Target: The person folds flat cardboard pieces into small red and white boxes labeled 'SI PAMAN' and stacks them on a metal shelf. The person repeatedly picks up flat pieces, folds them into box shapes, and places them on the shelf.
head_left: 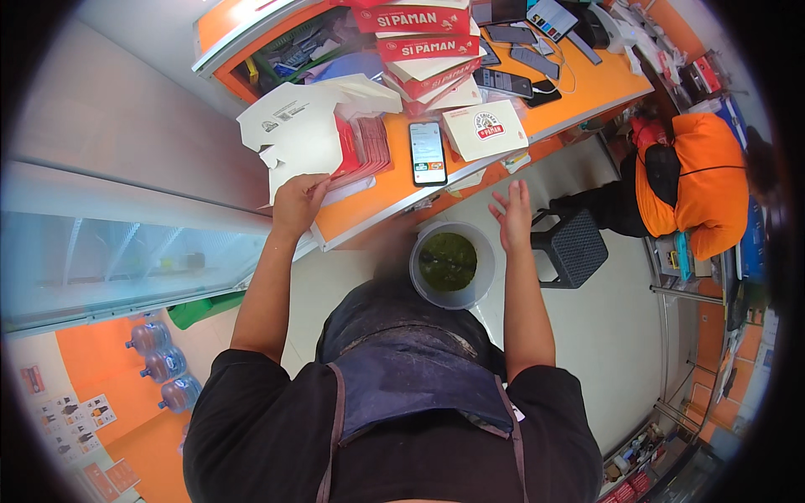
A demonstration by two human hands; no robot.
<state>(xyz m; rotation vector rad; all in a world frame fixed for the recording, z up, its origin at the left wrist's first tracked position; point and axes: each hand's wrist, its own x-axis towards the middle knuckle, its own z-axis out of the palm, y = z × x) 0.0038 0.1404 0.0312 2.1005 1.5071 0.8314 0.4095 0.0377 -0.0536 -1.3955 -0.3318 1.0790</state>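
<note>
My left hand point(300, 204) is at the near edge of a stack of flat cardboard boxes, its fingers closed on the white-and-red box blank point(295, 126) on top. Red edges of more flat boxes point(369, 147) show beside it, fanned out on the orange counter point(340, 220). In the air just off the counter's front edge, my right hand point(513, 216) is empty with its fingers apart. A folded white box point(484, 131) sits on the counter above that hand. Between the two hands lies a phone point(428, 154) with its screen lit.
Folded red-and-white boxes point(423, 46) are piled at the back. Several phones point(503, 82) and cables lie at the back right. Below the counter stands a pail point(489, 281) holding dark green stuff, beside a black stool point(574, 247). A person in orange point(708, 176) is at the right.
</note>
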